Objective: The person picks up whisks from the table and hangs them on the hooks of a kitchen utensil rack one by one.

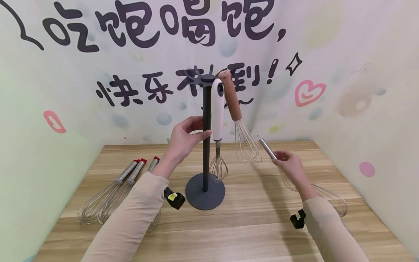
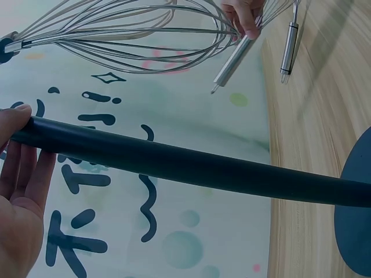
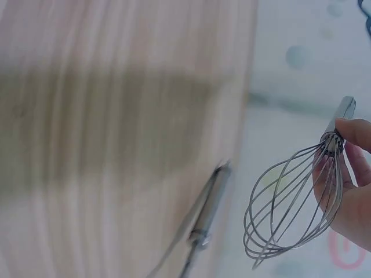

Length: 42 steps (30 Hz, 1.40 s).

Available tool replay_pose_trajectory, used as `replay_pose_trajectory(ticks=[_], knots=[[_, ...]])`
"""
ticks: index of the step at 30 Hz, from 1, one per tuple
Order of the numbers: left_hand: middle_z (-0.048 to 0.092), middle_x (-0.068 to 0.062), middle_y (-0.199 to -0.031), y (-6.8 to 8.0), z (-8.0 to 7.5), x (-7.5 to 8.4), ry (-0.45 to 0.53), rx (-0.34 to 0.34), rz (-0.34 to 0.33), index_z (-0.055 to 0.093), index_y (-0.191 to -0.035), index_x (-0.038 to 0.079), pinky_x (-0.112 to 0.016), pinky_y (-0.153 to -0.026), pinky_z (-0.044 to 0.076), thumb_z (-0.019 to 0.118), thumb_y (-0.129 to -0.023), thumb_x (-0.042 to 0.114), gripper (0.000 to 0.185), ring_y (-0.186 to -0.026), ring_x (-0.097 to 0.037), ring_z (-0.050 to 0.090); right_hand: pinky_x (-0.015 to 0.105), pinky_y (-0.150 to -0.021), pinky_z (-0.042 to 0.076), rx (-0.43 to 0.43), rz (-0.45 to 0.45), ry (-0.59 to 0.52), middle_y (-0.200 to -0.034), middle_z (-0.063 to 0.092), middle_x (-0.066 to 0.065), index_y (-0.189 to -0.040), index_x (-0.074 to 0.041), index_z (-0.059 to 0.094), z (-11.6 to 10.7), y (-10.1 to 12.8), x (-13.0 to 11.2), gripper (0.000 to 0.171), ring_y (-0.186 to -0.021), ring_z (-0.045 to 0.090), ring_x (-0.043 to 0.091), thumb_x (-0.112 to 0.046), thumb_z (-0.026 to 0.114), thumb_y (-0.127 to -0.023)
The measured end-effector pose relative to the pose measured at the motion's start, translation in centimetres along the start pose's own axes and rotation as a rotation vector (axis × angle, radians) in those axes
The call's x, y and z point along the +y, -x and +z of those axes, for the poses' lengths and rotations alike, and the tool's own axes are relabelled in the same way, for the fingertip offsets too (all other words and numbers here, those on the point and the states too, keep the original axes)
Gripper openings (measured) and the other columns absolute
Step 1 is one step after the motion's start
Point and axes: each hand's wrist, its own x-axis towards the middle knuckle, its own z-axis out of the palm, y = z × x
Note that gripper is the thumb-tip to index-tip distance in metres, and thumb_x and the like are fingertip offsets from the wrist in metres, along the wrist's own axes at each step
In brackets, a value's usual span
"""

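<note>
A dark grey utensil stand [image 1: 206,109] rises from a round base [image 1: 205,193] at mid-table. My left hand [image 1: 186,138] grips its pole [image 2: 191,168], thumb in front and fingers behind. From the top hang a white-handled whisk [image 1: 217,109] and a brown-handled whisk [image 1: 231,96]. To the right, my right hand [image 1: 289,163] pinches a small steel whisk [image 3: 290,208] where handle meets wires; its handle [image 1: 266,147] points up and left toward the stand. In the left wrist view that handle [image 2: 232,63] shows under my right hand's fingers [image 2: 243,14].
Three steel whisks with red handle ends [image 1: 126,176] lie at the table's left. Another steel whisk [image 1: 330,198] lies on the wooden table [image 1: 248,225] behind my right forearm. Printed walls close in on the back, left and right.
</note>
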Motion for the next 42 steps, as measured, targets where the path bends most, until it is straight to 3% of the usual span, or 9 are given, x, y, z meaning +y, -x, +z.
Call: replay_pose_trajectory(ticks=[8,12,15,18,31,38,42], knots=[[0.067,-0.008,-0.113,0.0,0.0,0.0,-0.005,0.003,0.009,0.062,-0.122,0.015,-0.038,-0.095,0.051,0.074,-0.084,0.019,0.04,-0.108,-0.018,0.062,0.007,-0.071,0.048,0.027,-0.048,-0.075,-0.123,0.06,0.024,-0.128,0.006,0.054,0.5,0.4,-3.4,0.043,-0.081,0.053,-0.013,-0.011,0.065,-0.089],[0.067,-0.008,-0.114,0.0,0.0,0.0,0.0,0.001,0.011,0.062,-0.122,0.015,-0.037,-0.095,0.051,0.073,-0.084,0.018,0.039,-0.108,-0.018,0.062,0.008,-0.07,0.048,0.032,-0.074,-0.125,-0.106,0.066,0.003,-0.128,0.005,0.053,0.1,0.8,-5.0,0.043,-0.08,0.053,-0.014,-0.011,0.064,-0.089],[0.067,-0.008,-0.114,0.0,0.0,0.0,-0.001,0.001,0.013,0.062,-0.122,0.015,-0.037,-0.095,0.052,0.073,-0.084,0.018,0.039,-0.109,-0.019,0.062,0.007,-0.072,0.047,0.032,-0.091,-0.18,-0.093,0.061,-0.017,-0.13,0.005,0.052,-0.1,1.0,-6.0,0.044,-0.081,0.054,-0.014,-0.01,0.064,-0.09],[0.067,-0.008,-0.115,0.1,0.0,0.0,-0.001,0.001,0.015,0.063,-0.122,0.015,-0.037,-0.095,0.052,0.073,-0.084,0.018,0.04,-0.109,-0.019,0.062,0.006,-0.075,0.046,0.028,-0.103,-0.219,-0.087,0.057,-0.026,-0.132,0.006,0.05,-0.4,1.3,-6.6,0.047,-0.083,0.055,-0.014,-0.01,0.064,-0.09],[0.068,-0.009,-0.114,-0.1,-0.1,-0.1,-0.003,0.008,0.018,0.064,-0.121,0.015,-0.036,-0.094,0.054,0.074,-0.083,0.018,0.039,-0.109,-0.018,0.063,0.007,-0.078,0.047,0.03,-0.109,-0.268,-0.088,0.059,-0.027,-0.133,0.002,0.05,-1.7,2.1,-8.7,0.047,-0.087,0.057,-0.01,-0.014,0.064,-0.091],[0.068,-0.01,-0.116,-0.3,-0.1,-0.2,0.011,0.011,0.004,0.065,-0.122,0.013,-0.036,-0.096,0.053,0.074,-0.083,0.017,0.041,-0.111,-0.019,0.063,0.007,-0.076,0.05,0.041,-0.171,-0.389,-0.089,0.063,-0.021,-0.105,-0.024,0.061,-1.9,2.7,-10.2,0.024,-0.088,0.059,-0.005,-0.007,0.066,-0.088],[0.068,-0.011,-0.118,-0.3,-0.2,-0.1,0.009,0.008,-0.007,0.064,-0.124,0.012,-0.036,-0.097,0.052,0.074,-0.083,0.015,0.042,-0.114,-0.019,0.063,0.008,-0.076,0.051,0.028,-0.204,-0.416,-0.09,0.065,-0.019,-0.104,-0.024,0.062,-2.0,3.2,-11.3,0.023,-0.088,0.06,-0.004,-0.009,0.067,-0.087]])
